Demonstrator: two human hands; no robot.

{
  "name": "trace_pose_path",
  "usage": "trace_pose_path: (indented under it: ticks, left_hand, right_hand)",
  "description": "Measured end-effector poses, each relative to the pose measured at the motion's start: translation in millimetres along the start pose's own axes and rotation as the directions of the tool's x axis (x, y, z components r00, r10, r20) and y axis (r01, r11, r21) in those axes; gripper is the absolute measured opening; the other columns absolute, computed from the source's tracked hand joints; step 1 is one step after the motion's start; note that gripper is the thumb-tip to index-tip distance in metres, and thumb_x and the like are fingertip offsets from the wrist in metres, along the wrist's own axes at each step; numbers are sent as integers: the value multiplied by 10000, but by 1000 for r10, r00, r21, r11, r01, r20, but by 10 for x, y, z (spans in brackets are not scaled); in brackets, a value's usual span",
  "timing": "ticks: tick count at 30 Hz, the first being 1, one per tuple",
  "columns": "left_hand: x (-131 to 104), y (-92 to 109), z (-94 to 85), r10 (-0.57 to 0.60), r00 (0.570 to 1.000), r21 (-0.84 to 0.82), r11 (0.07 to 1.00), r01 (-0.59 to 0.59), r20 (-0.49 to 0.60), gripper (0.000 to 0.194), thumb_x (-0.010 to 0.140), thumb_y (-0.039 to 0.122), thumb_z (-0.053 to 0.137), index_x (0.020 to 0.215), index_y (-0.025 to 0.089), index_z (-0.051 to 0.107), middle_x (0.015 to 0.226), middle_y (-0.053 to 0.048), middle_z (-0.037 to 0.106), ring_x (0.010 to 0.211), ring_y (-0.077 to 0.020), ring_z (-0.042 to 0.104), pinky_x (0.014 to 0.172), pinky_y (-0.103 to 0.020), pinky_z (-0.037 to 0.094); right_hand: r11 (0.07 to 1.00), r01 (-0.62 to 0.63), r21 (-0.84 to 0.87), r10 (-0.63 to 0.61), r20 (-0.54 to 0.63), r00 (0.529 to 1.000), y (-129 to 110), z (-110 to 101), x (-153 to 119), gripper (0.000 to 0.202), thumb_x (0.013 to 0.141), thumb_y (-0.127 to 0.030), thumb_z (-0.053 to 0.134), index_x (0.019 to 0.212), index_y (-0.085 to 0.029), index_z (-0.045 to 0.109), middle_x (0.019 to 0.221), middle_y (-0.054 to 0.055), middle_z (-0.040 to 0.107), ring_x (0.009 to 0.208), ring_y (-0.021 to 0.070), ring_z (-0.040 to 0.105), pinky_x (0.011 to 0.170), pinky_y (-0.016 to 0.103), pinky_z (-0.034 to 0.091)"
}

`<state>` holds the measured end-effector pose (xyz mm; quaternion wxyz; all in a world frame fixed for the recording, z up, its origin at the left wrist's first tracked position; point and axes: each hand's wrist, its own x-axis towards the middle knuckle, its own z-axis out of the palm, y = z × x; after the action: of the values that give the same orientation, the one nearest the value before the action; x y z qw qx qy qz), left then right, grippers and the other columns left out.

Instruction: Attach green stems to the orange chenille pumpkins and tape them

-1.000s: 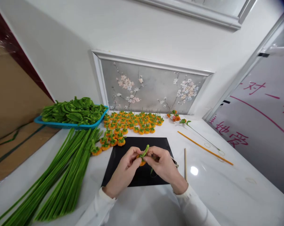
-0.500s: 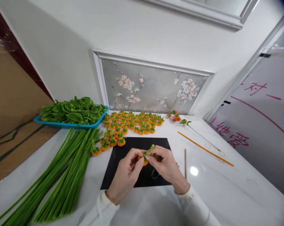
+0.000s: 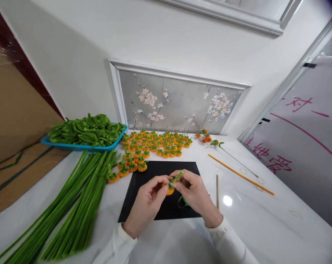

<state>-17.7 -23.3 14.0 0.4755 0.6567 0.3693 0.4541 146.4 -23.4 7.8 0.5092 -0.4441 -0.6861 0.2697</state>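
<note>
Over the black mat [image 3: 138,205], a small orange pipe-cleaner pumpkin [image 3: 169,190] is held between both hands. My left hand [image 3: 149,201] pinches it from the left with thumb and fingers. A fuzzy green pipe-cleaner stem [image 3: 177,177] rises from its top, slanting up to the right. My right hand [image 3: 192,192] is closed at the base of that stem, thumb against forefinger. Part of the pumpkin is hidden behind the fingers. Under my right hand, something green with a thin loop [image 3: 182,201] lies on the mat, partly covered.
Several finished orange pumpkins [image 3: 154,143] stand behind the mat. Long green pipe cleaners [image 3: 72,205] lie at the left, below a blue tray [image 3: 72,147] heaped with green leaf shapes. At right are a wooden stick [image 3: 217,192], an orange pipe cleaner [image 3: 241,174] and a flower stem [image 3: 234,157].
The green stem has shifted slightly up and right, and more of the orange pumpkin shows below the fingers. Both hands stay in nearly the same place.
</note>
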Motion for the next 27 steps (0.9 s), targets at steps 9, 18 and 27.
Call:
trace_pose_path:
  ticks: [9, 18, 27]
  left_hand:
    - [26, 37, -21, -42, 999, -22, 999, 43, 18, 122, 866, 271, 526, 859, 180, 607, 1012, -57, 629, 874, -181, 581, 791, -291, 464]
    - [-11, -23, 34, 32, 999, 23, 999, -32, 10, 373, 770, 198, 648, 1116, 257, 520, 1258, -75, 506, 1062, -217, 568, 873, -325, 493]
    - [-4, 0, 10, 68, 997, 157, 985, -74, 45, 141, 842, 241, 565, 980, 226, 591, 1151, -84, 537, 1018, -204, 566, 829, -286, 489]
  right_hand:
    - [998, 52, 45, -54, 42, 998, 0, -15, 15, 131, 849, -205, 590, 728, -192, 638, 750, 22, 588, 681, 144, 546, 600, 250, 412]
    - [992, -55, 116, 62, -53, 997, -11, 72, -15, 137, 838, -224, 557, 708, -182, 554, 706, -17, 480, 579, 105, 423, 525, 229, 350]
    - [952, -178, 250, 153, 117, 981, -4, -26, -4, 156, 791, -284, 646, 690, -166, 638, 684, -7, 538, 574, 102, 459, 513, 223, 369]
